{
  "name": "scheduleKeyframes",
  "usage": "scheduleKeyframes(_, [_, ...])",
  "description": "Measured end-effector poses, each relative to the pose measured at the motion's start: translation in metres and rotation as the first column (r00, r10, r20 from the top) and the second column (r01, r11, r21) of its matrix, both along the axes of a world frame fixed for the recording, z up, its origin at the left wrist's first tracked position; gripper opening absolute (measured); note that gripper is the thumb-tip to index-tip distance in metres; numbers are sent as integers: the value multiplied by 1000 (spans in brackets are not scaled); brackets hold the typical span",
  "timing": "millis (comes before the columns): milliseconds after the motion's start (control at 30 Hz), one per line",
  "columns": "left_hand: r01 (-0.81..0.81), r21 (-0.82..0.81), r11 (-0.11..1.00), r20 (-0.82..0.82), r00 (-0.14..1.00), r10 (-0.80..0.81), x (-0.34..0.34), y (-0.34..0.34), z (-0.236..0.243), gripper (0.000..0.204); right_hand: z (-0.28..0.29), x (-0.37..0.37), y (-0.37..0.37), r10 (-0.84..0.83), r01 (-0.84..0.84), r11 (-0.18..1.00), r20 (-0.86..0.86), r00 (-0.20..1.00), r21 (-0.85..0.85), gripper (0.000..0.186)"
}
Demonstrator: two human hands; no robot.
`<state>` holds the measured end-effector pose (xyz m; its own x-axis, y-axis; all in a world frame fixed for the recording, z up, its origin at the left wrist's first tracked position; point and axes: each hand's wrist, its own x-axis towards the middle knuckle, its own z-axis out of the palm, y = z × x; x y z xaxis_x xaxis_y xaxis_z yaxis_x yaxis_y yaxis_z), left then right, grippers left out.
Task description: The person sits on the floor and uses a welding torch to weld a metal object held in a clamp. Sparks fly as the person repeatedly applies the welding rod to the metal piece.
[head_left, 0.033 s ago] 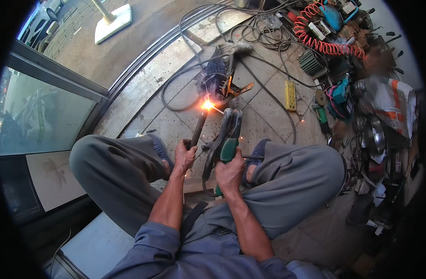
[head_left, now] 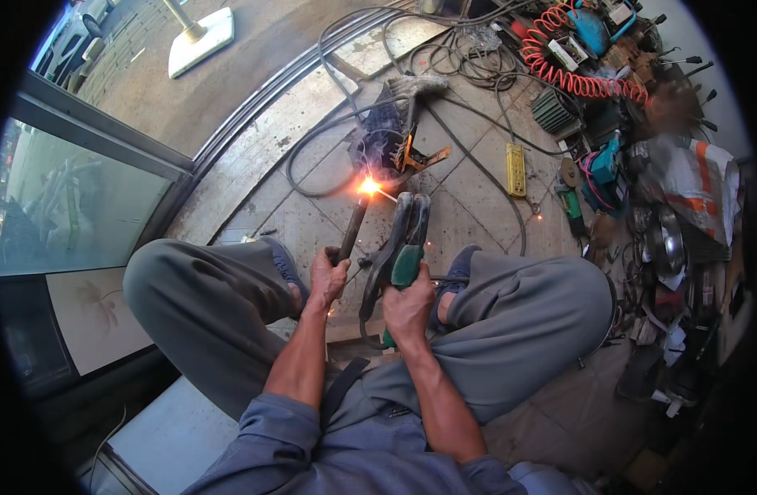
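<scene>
My left hand (head_left: 327, 276) is closed round the lower end of a dark metal rod (head_left: 355, 229), which slants up and away. In my right hand (head_left: 409, 309) is the green handle of a welding electrode holder (head_left: 406, 266). A thin welding electrode (head_left: 386, 195) runs from its jaws to the rod's far tip, where a bright orange-white arc (head_left: 368, 186) burns. The glare hides the joint itself. Just beyond the arc lies a dark, rough metal piece (head_left: 380, 136), with light smoke over it. An orange-handled clamp (head_left: 424, 157) sits against that piece.
Black cables (head_left: 465, 62) coil across the tiled floor. To the right lie a yellow power strip (head_left: 516, 170), a green angle grinder (head_left: 572, 202), a red coiled hose (head_left: 552, 70) and piled tools. A glass door (head_left: 73, 198) stands left, beside a metal sill track (head_left: 271, 91).
</scene>
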<state>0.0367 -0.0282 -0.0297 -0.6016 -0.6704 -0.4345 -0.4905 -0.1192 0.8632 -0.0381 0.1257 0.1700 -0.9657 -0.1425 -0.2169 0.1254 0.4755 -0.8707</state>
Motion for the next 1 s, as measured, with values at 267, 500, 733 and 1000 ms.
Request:
scheduleKeyframes(267, [12, 3, 1000, 24, 1000, -12, -2, 1, 9, 38, -1, 2, -1, -17, 16, 999, -15, 1000, -42, 35])
scheduleKeyframes(500, [15, -1, 1000, 50, 999, -15, -3, 0, 13, 39, 0, 1, -3, -15, 15, 1000, 1, 1000, -25, 34])
scheduleKeyframes(733, [9, 9, 1000, 73, 997, -9, -5, 1, 19, 38, -1, 0, -2, -16, 15, 1000, -17, 1000, -23, 35])
scheduleKeyframes(1000, [18, -16, 1000, 65, 998, -17, -4, 2, 21, 37, 2, 0, -3, -26, 26, 999, -17, 1000, -25, 34])
